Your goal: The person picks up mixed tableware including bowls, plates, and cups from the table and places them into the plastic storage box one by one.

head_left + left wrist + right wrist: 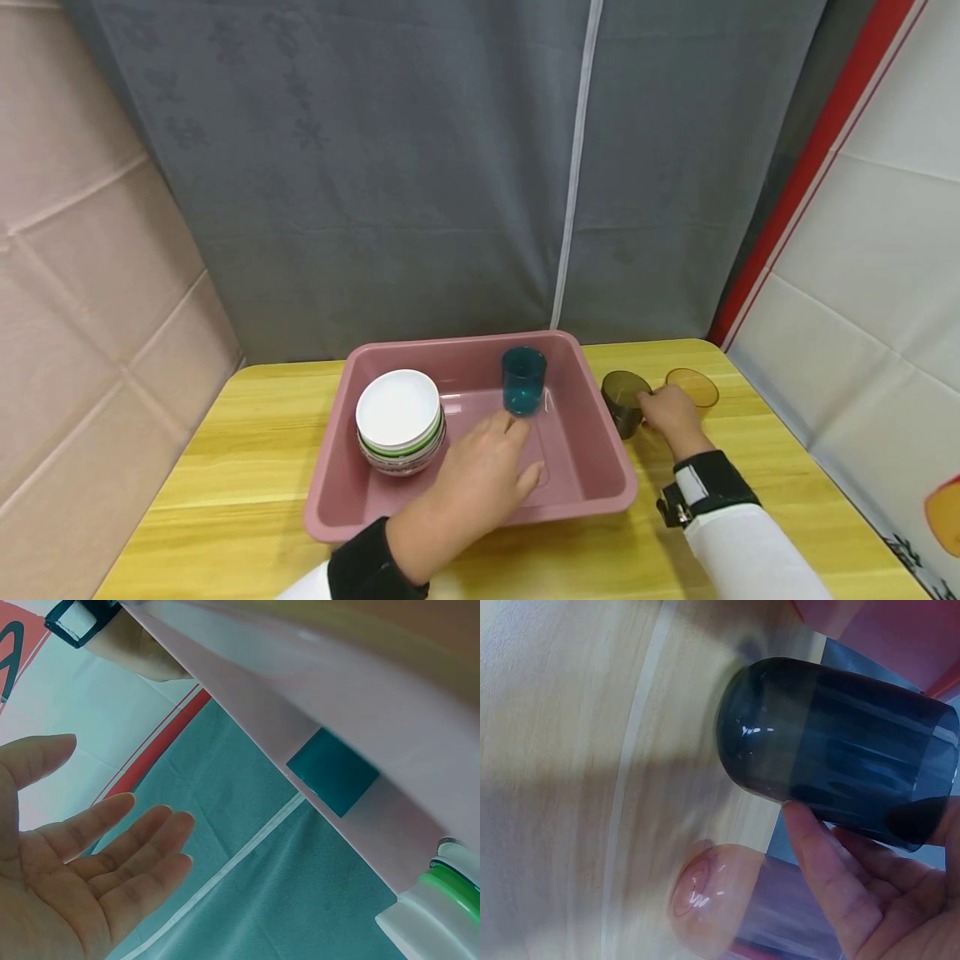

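Observation:
My right hand [670, 415] pinches the wall of a smoky dark cup [624, 402] near its rim. In the right wrist view the thumb shows dark through the cup's wall, while the fingers [832, 881] lie along the outside. This cup stands on the table beside the pink basin [480, 510]. Just right of that hand is an amber see-through cup [693, 388]. Over the basin hovers my left hand [480, 471], its fingers loosely spread and holding nothing. A teal cup [523, 381] stands inside the basin beyond the left fingertips.
A stack of bowls [397, 421], the top one white with a green-rimmed one below, sits in the basin's left part. The wooden table [195, 483] meets a grey curtain [390, 183] at the back. A white cloth wall [885, 317] borders the right side.

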{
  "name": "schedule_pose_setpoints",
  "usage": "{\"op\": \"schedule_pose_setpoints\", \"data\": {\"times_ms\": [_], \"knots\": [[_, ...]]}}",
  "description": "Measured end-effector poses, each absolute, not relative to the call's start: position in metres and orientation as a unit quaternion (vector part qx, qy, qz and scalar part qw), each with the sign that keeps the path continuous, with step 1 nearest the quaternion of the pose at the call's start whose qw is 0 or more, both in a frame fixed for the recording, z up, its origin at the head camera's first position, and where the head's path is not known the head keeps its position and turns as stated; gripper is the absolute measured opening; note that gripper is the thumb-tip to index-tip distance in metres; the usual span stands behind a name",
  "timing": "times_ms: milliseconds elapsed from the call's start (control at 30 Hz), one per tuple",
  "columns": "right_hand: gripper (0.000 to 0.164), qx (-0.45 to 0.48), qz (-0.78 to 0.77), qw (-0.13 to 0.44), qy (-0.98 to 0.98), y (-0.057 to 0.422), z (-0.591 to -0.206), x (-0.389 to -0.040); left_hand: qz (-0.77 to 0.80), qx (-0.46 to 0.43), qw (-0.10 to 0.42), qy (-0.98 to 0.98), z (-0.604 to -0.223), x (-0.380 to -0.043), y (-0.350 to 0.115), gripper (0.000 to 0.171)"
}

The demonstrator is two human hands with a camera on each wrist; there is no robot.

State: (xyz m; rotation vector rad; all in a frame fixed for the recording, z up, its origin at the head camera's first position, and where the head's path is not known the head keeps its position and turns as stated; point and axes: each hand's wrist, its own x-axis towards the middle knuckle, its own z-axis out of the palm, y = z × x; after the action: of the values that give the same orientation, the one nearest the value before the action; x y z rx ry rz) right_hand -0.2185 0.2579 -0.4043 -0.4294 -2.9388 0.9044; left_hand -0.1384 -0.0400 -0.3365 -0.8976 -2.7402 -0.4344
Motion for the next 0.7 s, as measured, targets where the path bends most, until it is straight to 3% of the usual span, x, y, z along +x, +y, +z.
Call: {"op": "schedule_pose_setpoints", "data": {"times_ms": [700], "knots": [[0.038,-0.134,0.287,0.062,-0.947,0.2651,-0.4062,-0.2128,-0.152,-0.295,0.104,-0.938,-0.3356,-0.1382,-0.036,0.042]]}}
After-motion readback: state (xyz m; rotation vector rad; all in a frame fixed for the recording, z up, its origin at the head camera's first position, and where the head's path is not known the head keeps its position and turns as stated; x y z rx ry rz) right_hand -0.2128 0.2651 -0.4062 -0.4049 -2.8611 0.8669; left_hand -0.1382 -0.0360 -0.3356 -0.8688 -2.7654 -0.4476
